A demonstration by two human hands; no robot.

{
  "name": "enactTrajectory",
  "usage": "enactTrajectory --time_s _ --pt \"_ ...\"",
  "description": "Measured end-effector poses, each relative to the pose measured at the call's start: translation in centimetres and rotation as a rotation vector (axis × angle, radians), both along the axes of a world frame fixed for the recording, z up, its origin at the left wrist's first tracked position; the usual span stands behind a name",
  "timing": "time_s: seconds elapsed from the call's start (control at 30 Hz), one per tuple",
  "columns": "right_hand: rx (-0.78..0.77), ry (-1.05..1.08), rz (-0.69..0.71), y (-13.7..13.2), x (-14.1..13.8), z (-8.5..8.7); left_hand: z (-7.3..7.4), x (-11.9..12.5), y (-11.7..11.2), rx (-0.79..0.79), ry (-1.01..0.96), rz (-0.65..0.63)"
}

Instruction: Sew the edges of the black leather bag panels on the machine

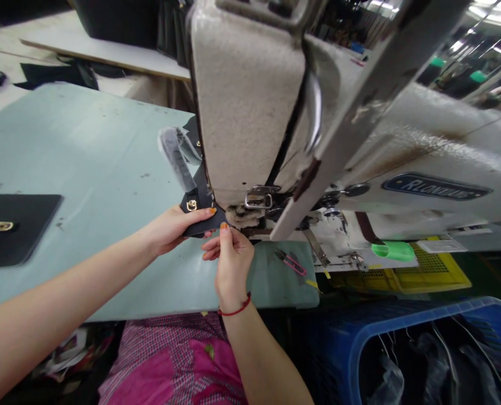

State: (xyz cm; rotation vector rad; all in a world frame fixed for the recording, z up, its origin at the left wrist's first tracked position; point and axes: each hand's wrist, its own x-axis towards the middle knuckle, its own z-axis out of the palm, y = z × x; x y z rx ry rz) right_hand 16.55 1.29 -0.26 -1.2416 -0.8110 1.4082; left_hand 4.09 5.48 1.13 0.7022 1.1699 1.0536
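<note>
A black leather-like bag panel point(204, 226) lies at the sewing machine head point(250, 112), its far part hidden behind the head. On the panel are a gold-coloured buckle point(192, 205) and a strap handle point(177, 157) wrapped in clear plastic, which stands up from it. My left hand point(172, 228) grips the panel's near left edge, thumb on top and fingers underneath. At the near right corner, my right hand point(232, 253) has its thumb against the panel's edge, its other fingers curled below. The needle area is mostly hidden.
Another black panel with a buckle point(18, 228) lies left on the green tabletop point(107, 169). Pink-handled thread snips point(293, 262) rest right of my right hand. A blue basket point(356, 349) with plastic-wrapped black pieces and a yellow crate point(440, 273) stand at the right.
</note>
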Motion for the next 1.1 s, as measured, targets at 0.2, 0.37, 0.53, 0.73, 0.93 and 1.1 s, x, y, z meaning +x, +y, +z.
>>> enactTrajectory --time_s 0.2,0.37,0.53,0.73,0.93,1.1 --pt "-0.02 0.011 0.007 0.0 0.0 0.1 -1.2 0.5 -1.3 0.012 -0.047 0.071" --pt "-0.007 0.015 0.037 0.0 0.6 0.2 -1.0 1.8 -2.5 -0.007 -0.078 0.185" --pt "0.006 -0.044 0.114 0.1 1.5 0.1 -0.8 3.4 -3.7 0.053 -0.101 0.293" --pt "0.022 -0.074 0.172 0.3 3.0 0.5 -0.4 6.0 -5.4 0.018 -0.138 0.48" --pt "0.026 -0.141 0.254 0.8 5.1 0.4 -1.0 9.9 -7.5 0.01 -0.158 0.681" --pt "0.095 -0.253 0.281 1.1 6.7 1.0 -0.7 12.8 -8.3 0.014 -0.187 0.735"
